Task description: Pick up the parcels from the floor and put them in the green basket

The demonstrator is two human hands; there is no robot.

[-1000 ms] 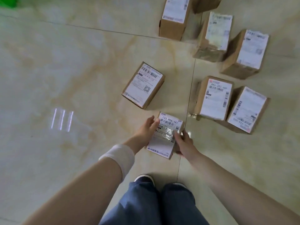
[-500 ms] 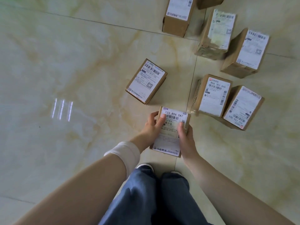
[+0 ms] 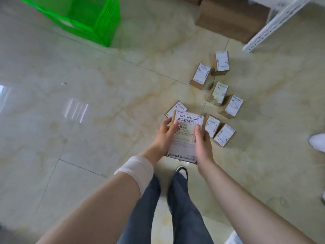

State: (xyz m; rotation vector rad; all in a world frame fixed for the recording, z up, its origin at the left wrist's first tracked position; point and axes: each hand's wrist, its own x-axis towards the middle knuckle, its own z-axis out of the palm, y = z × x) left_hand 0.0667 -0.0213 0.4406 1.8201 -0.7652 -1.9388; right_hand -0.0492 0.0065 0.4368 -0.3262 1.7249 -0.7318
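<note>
Nearest the camera: blue jeans [image 3: 182,208], with one dark shoe [image 3: 182,170] showing on the glossy marble-pattern floor [image 3: 88,129]. Both bare forearms reach forward, and a white wrap [image 3: 135,168] circles the left wrist. The left hand [image 3: 164,136] grips the left edge of a cardboard parcel [image 3: 185,138], thumb laid on the label and fingers [image 3: 167,122] curled round the side. The right hand [image 3: 202,143] clasps the right edge the same way, its fingers [image 3: 197,131] bent over the label face. The parcel is held between the two hands in front of the legs, label up, top line reading "133 R06 0A7". Just beyond, a small parcel [image 3: 179,107] lies on the floor, partly hidden behind the held one. To the right, two parcels [image 3: 212,125] [image 3: 224,135] lie side by side, touching. Farther out are four more: [image 3: 231,106], [image 3: 218,92], [image 3: 201,74], [image 3: 220,62], all label-up. A white shoe [image 3: 317,142] shows at the right edge. Far left, well apart from the parcels, stands the green basket [image 3: 105,23] with slatted plastic walls. At far top right a large cardboard box [image 3: 228,20] sits beside a white perforated rack leg [image 3: 274,23].
</note>
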